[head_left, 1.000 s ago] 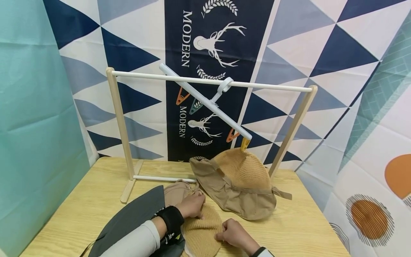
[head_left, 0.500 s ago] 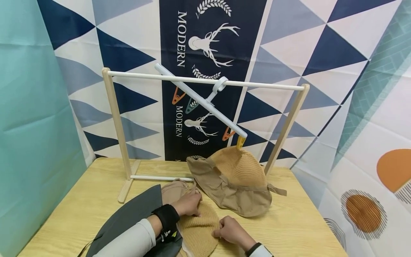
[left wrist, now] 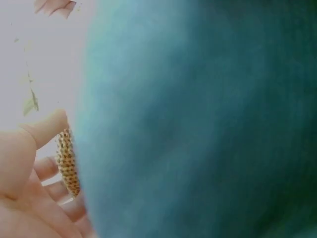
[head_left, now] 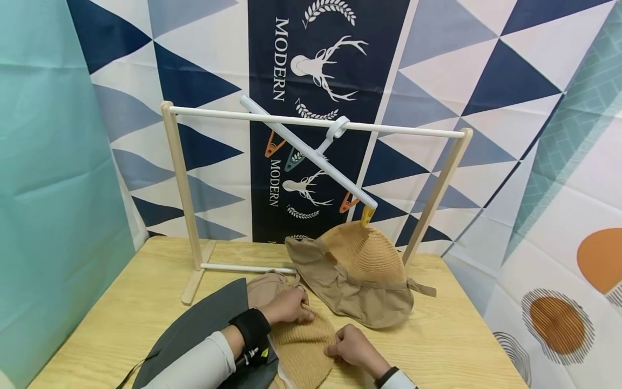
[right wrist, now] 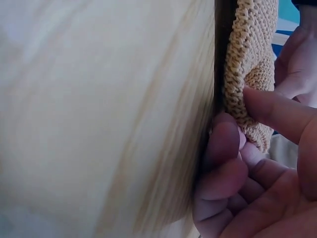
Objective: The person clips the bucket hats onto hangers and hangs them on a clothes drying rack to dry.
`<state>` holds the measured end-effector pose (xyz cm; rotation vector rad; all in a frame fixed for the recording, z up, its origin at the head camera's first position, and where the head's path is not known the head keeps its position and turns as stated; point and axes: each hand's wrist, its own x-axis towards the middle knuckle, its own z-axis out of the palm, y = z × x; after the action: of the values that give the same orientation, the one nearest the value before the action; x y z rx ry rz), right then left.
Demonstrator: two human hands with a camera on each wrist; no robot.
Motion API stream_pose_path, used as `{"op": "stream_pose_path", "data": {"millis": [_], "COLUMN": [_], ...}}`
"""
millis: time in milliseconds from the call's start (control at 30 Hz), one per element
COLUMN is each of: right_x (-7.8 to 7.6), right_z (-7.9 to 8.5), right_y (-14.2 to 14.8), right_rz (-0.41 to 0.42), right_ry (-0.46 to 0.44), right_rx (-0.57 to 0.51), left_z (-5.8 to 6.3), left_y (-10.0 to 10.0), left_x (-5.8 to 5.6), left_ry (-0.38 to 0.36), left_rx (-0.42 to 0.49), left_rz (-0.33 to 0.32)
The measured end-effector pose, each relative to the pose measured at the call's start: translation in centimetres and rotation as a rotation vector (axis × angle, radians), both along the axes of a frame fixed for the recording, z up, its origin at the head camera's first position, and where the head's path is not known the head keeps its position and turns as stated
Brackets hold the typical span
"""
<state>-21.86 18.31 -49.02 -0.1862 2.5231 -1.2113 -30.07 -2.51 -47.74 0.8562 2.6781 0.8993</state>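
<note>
A tan woven sun hat [head_left: 306, 346] lies on the table in front of the person, its knitted crown showing between the two hands. With thumb and fingers the left hand [head_left: 290, 306] pinches a fold of the crown; in the left wrist view woven material shows between them. At the crown's right edge, the right hand [head_left: 353, 348] grips the rim between thumb and curled fingers, as the right wrist view shows. Dark grey fabric [head_left: 194, 329] spreads beneath the left forearm, and its blurred surface fills most of the left wrist view.
A wooden rack [head_left: 187, 189] with a white rail stands behind the hands. From it hangs a tilted pale blue hanger [head_left: 311, 154] with several clips. A yellow clip [head_left: 367, 215] holds a second woven hat [head_left: 366, 254], its brown flap resting on the table [head_left: 447, 329].
The left hand shifts slightly on the woven crown and draws up a small fold. The right hand stays at the edge. The head view sways a little sideways.
</note>
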Motion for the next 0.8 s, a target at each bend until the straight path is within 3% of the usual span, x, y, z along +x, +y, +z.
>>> {"op": "stream_pose_path", "data": {"millis": [300, 433, 700, 800], "right_x": [0.4, 0.6, 0.4, 0.4], "right_z": [0.1, 0.2, 1.0, 1.4], "right_y": [-0.1, -0.3, -0.3, -0.3], "right_rz": [-0.080, -0.108, -0.155, -0.183], "right_ry": [0.003, 0.064, 0.173, 0.202], "right_rx": [-0.081, -0.104, -0.127, -0.115], "left_z": [0.6, 0.9, 1.2, 1.4], "left_y": [-0.2, -0.5, -0.6, -0.6], "left_x": [-0.2, -0.1, 0.0, 0.0], "left_ry": [0.029, 0.039, 0.127, 0.118], "left_rx": [0.102, 0.103, 0.130, 0.142], "left_rz": [-0.040, -0.027, 0.066, 0.094]}}
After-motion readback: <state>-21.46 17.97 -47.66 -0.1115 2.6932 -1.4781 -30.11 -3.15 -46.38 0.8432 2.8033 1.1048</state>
